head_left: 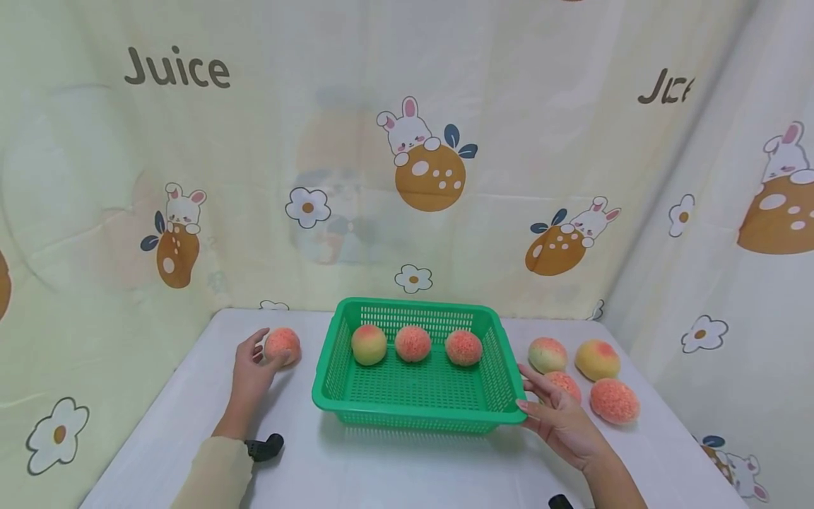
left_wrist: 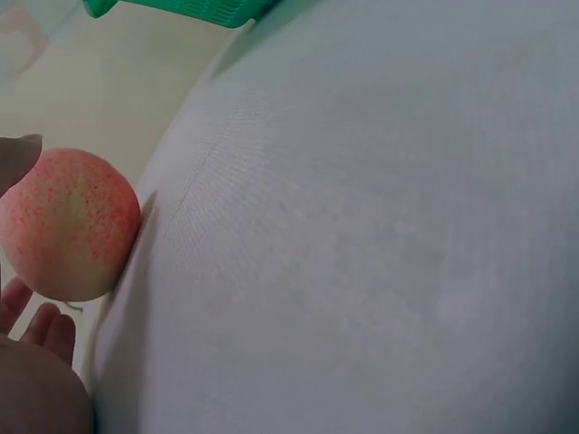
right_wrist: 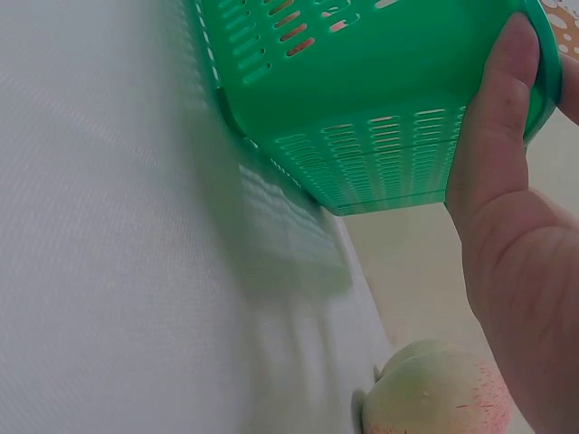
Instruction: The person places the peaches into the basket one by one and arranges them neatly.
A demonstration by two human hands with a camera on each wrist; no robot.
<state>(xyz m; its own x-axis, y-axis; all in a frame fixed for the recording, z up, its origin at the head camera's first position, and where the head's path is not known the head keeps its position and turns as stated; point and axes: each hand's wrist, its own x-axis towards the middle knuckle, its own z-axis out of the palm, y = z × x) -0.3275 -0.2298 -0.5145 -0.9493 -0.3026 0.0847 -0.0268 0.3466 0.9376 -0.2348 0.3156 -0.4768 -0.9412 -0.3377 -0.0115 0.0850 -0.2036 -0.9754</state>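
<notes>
At the table's left, my left hand (head_left: pixel 253 367) is around a pink peach (head_left: pixel 282 346), thumb in front of it and other fingers loosely bent at its left side. The left wrist view shows this peach (left_wrist: pixel 72 226) between the thumb and the lower fingers, with a gap beside some fingertips. My right hand (head_left: pixel 559 417) grips the right rim of a green plastic basket (head_left: pixel 413 413); in the right wrist view the thumb lies against the basket (right_wrist: pixel 362 81) under its rim. Inside the basket, a yellow-green peach (head_left: pixel 369 345) and two pink peaches (head_left: pixel 413 343) sit in a row.
Right of the basket lie several more peaches, among them a yellow one (head_left: pixel 598 359), a pale green one (head_left: pixel 547 354) and a pink one (head_left: pixel 614 401). A white cloth covers the table (head_left: pixel 407 474). Printed curtains (head_left: pixel 267 141) hang behind and at the sides.
</notes>
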